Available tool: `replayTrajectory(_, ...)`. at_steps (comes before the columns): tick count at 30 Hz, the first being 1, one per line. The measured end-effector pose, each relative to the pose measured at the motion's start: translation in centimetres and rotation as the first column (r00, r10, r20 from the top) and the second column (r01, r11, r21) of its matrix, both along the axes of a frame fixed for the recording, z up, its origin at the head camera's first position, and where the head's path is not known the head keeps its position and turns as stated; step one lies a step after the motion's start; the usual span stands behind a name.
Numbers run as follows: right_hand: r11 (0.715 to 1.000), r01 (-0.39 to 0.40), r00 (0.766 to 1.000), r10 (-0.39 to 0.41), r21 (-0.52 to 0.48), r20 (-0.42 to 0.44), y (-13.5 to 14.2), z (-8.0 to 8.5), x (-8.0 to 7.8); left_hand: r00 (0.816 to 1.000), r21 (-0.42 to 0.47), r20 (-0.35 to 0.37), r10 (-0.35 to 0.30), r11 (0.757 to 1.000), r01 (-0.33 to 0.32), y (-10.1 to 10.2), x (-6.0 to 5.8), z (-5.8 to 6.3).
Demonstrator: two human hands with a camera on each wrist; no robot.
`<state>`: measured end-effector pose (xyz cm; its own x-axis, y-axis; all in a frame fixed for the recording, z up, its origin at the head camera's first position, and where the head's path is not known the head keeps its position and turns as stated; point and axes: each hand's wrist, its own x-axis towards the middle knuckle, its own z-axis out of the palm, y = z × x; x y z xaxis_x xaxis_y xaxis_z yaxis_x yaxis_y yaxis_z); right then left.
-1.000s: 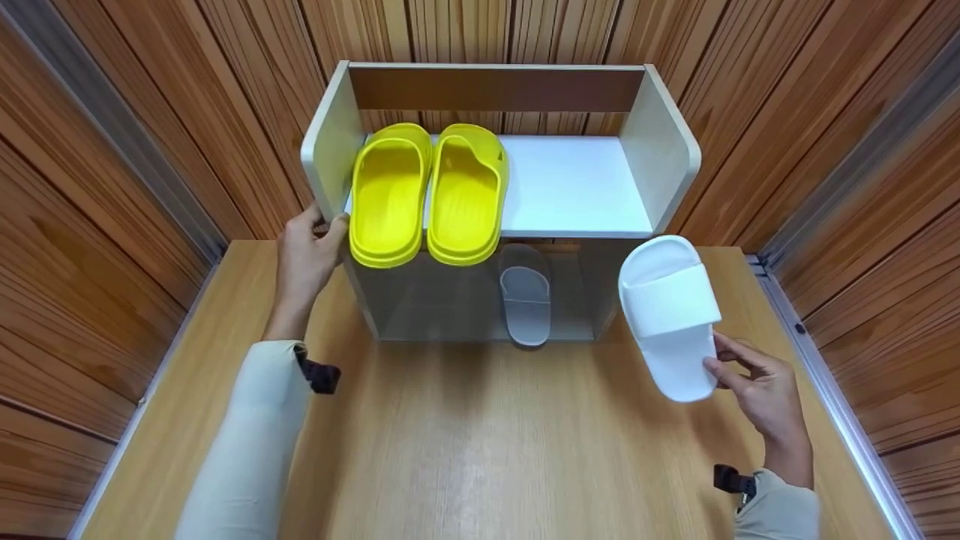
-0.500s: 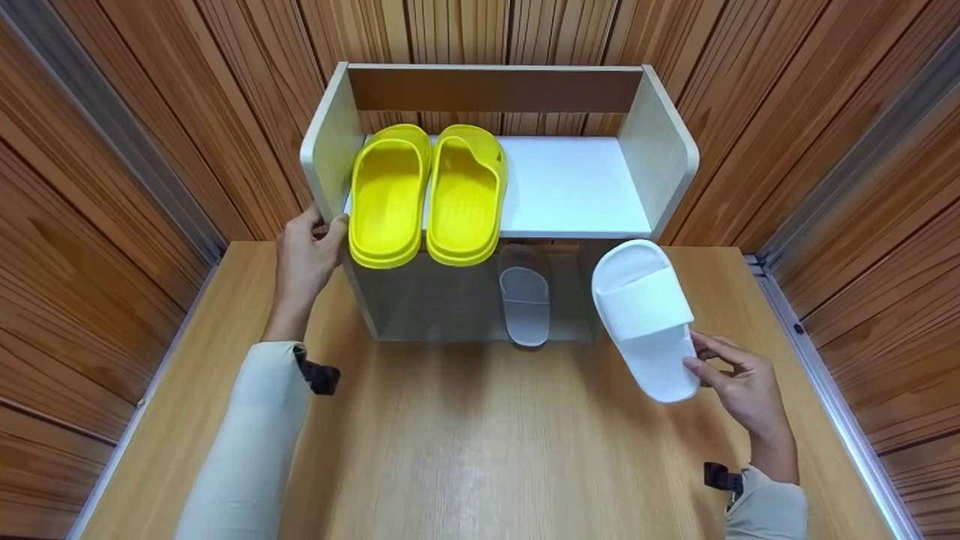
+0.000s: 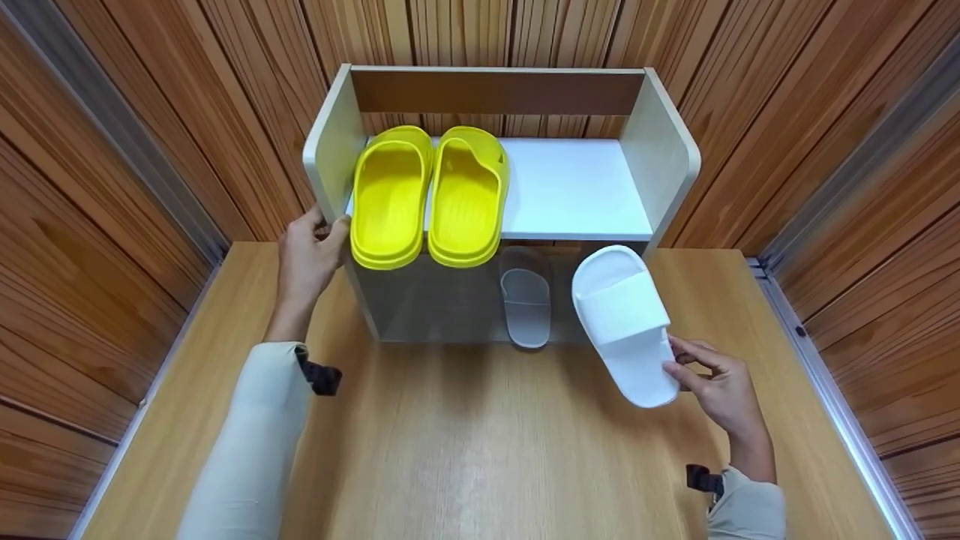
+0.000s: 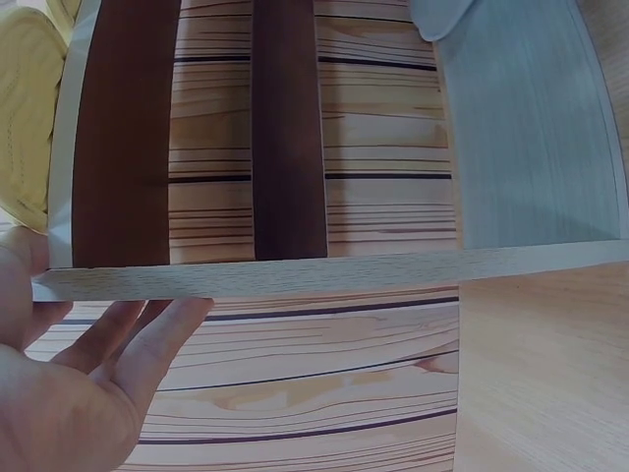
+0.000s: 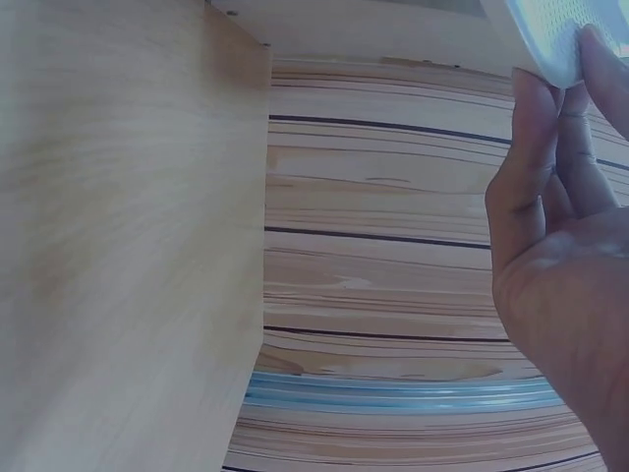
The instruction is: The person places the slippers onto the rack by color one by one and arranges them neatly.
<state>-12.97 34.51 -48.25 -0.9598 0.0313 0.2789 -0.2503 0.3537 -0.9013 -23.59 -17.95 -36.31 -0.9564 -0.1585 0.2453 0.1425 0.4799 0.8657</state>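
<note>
A white slide sandal (image 3: 628, 322) hangs tilted in front of the lower right of a small shoe rack (image 3: 660, 150). My right hand (image 3: 721, 390) pinches its heel edge between thumb and fingers, as the right wrist view also shows at the sandal's corner (image 5: 550, 39). My left hand (image 3: 306, 255) grips the rack's left side panel (image 4: 295, 278), thumb at the front and fingers on the outer face. On the upper shelf (image 3: 570, 187) stand two yellow clogs (image 3: 388, 202), side by side at the left. Another slide sandal (image 3: 526, 307), shaded grey, lies on the lower level.
The rack stands at the back of a wooden tabletop (image 3: 465, 450). Wood-panelled walls (image 3: 847, 187) close in behind and on both sides. A metal rail (image 3: 832, 390) runs along the right edge. Each wrist carries a small black camera (image 3: 324, 380).
My right hand has carried the white slide sandal left and slightly down, from beside the rack to in front of its lower right. My left hand and the yellow clogs have stayed put.
</note>
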Motion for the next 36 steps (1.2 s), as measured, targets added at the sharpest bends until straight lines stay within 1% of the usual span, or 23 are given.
replayTrajectory(3, 1.000, 0.001, 1.000, -0.001, -0.006, 0.005, -0.5, -0.1, -0.1, 1.000, 0.007, -0.004, 0.000, 1.000, 0.000, 0.0, -0.1, -0.1)
replayTrajectory(7, 1.000, 0.001, 1.000, -0.001, -0.029, 0.006, -1.3, -0.4, -0.3, 0.999, -0.001, -0.035, 0.013, 1.000, -0.013, 0.0, -0.2, -0.2)
replayTrajectory(10, 0.999, -0.003, 1.000, 0.003, -0.044, 0.009, -1.9, -0.6, -0.4, 0.999, -0.007, -0.045, 0.018, 1.000, -0.019, 0.0, -0.3, -0.2)
replayTrajectory(15, 0.998, -0.019, 1.000, 0.020, -0.063, 0.024, -3.1, -0.8, -0.8, 1.000, 0.008, -0.012, 0.007, 1.000, -0.007, -0.1, -0.2, -0.2)
replayTrajectory(19, 0.998, -0.041, 0.998, 0.043, -0.056, 0.036, -3.9, -1.0, -1.2, 1.000, 0.006, 0.008, -0.001, 1.000, 0.001, 0.0, -0.2, -0.1)
replayTrajectory(23, 0.996, -0.057, 0.998, 0.058, -0.073, 0.024, -4.9, -1.2, -1.6, 1.000, 0.004, 0.016, 0.006, 1.000, -0.006, 0.0, -0.1, 0.0)
replayTrajectory(28, 0.992, -0.062, 0.998, 0.062, -0.108, 0.000, -6.2, -1.2, -2.1, 1.000, 0.013, 0.019, 0.000, 1.000, 0.000, 0.0, -0.1, 0.0)
replayTrajectory(33, 0.991, -0.055, 0.998, 0.058, -0.121, 0.018, -7.6, -1.3, -2.5, 1.000, 0.018, 0.015, 0.000, 1.000, 0.000, 0.1, 0.0, 0.1)
replayTrajectory(36, 0.990, -0.048, 0.999, 0.051, -0.133, 0.019, -8.7, -1.4, -2.5, 1.000, 0.003, -0.002, 0.009, 1.000, -0.009, 0.2, 0.0, 0.0)
